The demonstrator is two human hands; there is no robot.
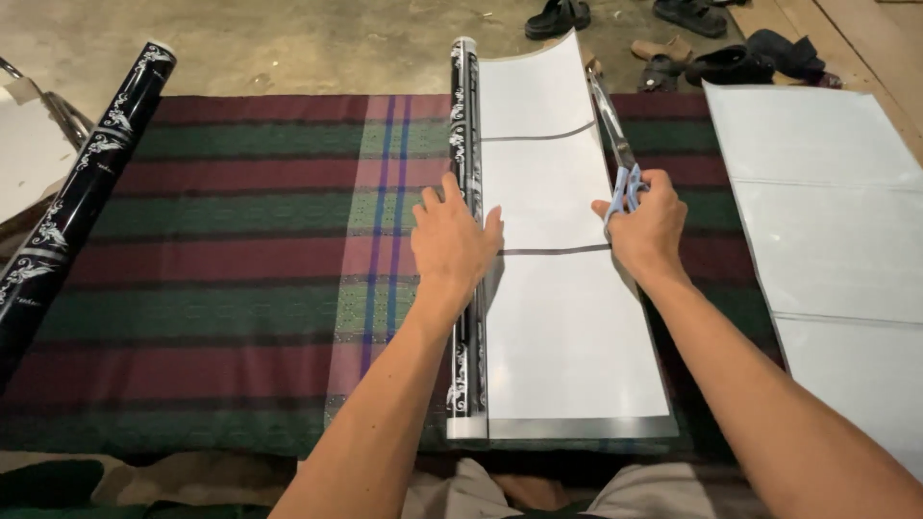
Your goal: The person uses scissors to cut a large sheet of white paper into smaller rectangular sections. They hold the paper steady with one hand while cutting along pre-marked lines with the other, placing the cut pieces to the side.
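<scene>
Far left there's a spare black roll (82,183) with white floral print, lying diagonally on the striped cloth (240,259). Next over, the left hand (452,240) rests flat and released on a second black patterned roll (468,269), pressing it down, not gripping. White sheet (562,317) unrolled from it spreads to the right, backing side up. Right hand (649,226) is clenched around blue-handled scissors (615,154), blades running along the sheet's right edge. Further right, cut white sheets (827,231) lie on the floor, sandals (673,38) up top.
</scene>
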